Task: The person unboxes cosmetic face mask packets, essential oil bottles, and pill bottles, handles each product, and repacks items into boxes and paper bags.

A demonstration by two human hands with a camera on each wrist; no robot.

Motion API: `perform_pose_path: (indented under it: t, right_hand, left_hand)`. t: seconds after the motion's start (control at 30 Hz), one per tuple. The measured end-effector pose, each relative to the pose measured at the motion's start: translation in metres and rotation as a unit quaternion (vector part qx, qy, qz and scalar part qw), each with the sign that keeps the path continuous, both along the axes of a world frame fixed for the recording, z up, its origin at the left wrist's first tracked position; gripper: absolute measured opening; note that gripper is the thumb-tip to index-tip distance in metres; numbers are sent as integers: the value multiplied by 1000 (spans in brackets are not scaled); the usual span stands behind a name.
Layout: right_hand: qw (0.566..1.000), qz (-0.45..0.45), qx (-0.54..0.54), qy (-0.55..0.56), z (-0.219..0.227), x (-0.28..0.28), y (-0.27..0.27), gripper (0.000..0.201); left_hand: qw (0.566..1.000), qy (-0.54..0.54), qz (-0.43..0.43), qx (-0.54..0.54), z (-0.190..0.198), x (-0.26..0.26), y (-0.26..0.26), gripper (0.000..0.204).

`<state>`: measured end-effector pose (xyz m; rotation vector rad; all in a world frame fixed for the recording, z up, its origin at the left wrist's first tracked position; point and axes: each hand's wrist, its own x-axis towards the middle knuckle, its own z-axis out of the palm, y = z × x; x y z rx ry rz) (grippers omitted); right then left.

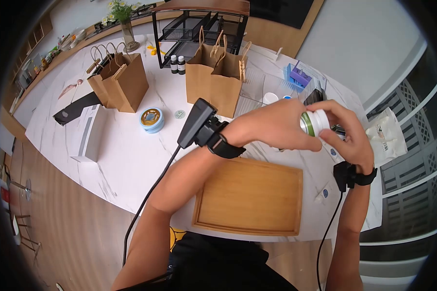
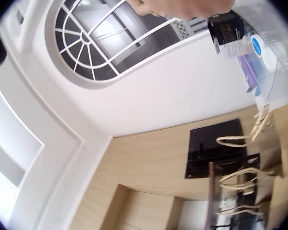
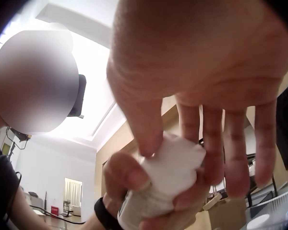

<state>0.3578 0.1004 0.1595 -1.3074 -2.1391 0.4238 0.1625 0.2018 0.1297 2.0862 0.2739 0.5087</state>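
My left hand (image 1: 279, 123) grips a small white bottle (image 1: 308, 124) with a green label, held up above the table's right side. On its white cap (image 1: 320, 121) are the thumb and forefinger of my right hand (image 1: 353, 133), one on either side. The right wrist view shows the right thumb against the ridged white cap (image 3: 175, 163), the other fingers reaching down beyond it. Below, left fingers (image 3: 127, 172) wrap the bottle's body. Only an edge of the hand (image 2: 182, 5) shows in the left wrist view. A wooden tray (image 1: 252, 199) lies below the forearms.
Brown paper bags (image 1: 124, 85) (image 1: 211, 87) stand behind, beside a black mesh organiser (image 1: 199, 24). A blue round tin (image 1: 152, 120), a white box (image 1: 90, 133) and two dark bottles (image 1: 177, 64) are to the left. A white pouch (image 1: 386, 136) lies at the right edge.
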Motion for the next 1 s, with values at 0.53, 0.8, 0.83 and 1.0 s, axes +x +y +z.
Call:
perform_pose_path:
  t: [0.53,0.8,0.83,1.0]
  right_hand:
    - [993,-44,100,35,36,-29,105,36]
    - [961,-30,8,-274,-42,-39,183,46]
    - [964,-44,-6,-263,-44,-38,189,47]
    - [959,-44,-51,-274,-43,-18,214,58]
  left_hand:
    - [924,-211,281,148,24,-66,56,62]
    - [923,-253,261,123,31,-86,59,60]
    - [936,-220,250,117,33,-88,55,52]
    - [945,-191,236,119,30,-83,58,44]
